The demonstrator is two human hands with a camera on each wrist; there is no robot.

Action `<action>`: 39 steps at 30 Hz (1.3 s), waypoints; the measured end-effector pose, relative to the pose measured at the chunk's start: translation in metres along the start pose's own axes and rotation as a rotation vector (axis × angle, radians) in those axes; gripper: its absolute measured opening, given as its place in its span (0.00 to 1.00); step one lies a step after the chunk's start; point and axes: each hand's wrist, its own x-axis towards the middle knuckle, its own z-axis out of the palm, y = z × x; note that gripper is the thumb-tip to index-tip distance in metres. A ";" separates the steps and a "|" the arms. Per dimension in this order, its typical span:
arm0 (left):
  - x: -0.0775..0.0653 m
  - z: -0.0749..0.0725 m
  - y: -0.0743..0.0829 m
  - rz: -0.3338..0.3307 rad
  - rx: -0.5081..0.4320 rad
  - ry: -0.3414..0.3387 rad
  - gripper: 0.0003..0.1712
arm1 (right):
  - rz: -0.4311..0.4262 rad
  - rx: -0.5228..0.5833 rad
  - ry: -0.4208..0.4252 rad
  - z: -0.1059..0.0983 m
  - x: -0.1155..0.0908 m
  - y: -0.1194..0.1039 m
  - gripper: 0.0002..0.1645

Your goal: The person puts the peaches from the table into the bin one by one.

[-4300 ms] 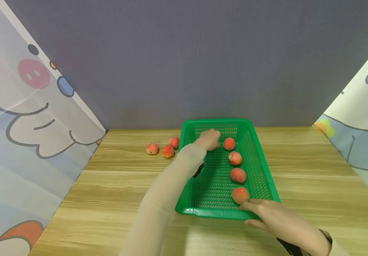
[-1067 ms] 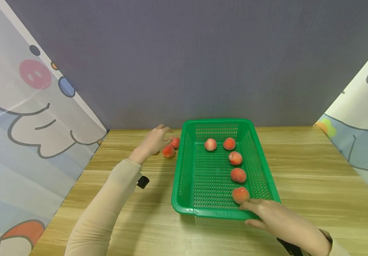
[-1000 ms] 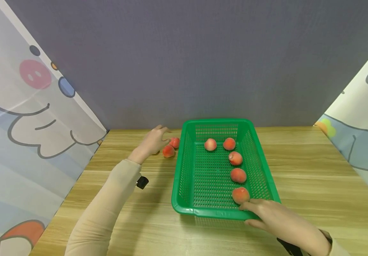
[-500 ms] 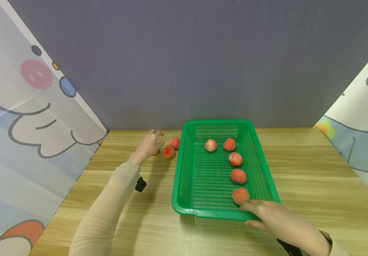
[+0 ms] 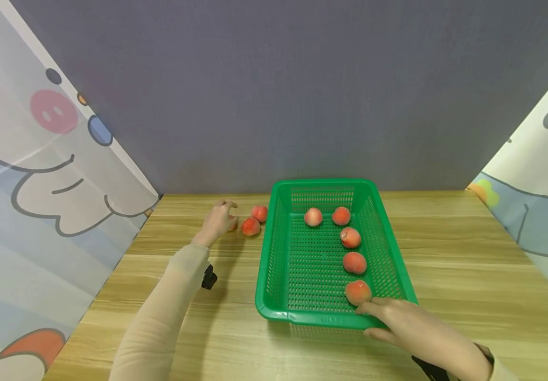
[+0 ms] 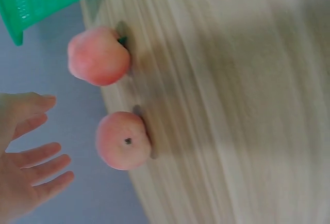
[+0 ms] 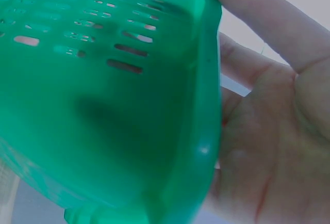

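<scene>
My left hand, fingers spread and slightly bent, hovers over the leftmost loose peach and partly hides it. In the left wrist view, a gap separates its fingers from a peach with its stem end showing. Two more peaches, one in front and one behind, lie on the table close to the basket's left side. My right hand grips the near right rim of the green plastic basket. Inside, several peaches form a column along the right, and another peach sits at the back left.
The wooden table meets a grey wall just behind the basket. Cartoon-printed curtains flank it, one on the left and one on the right.
My left hand has left the basket, where a peach now shows at the back left. Over the last second it shifted left and slightly nearer above the loose peaches. My right hand stays put.
</scene>
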 end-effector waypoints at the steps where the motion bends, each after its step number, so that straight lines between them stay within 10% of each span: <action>1: 0.000 0.001 -0.001 -0.005 0.006 -0.005 0.19 | -0.001 0.001 -0.001 0.000 0.000 0.000 0.16; 39: 0.004 0.034 -0.025 -0.119 0.050 -0.054 0.25 | 0.019 -0.006 -0.017 -0.001 0.000 -0.002 0.17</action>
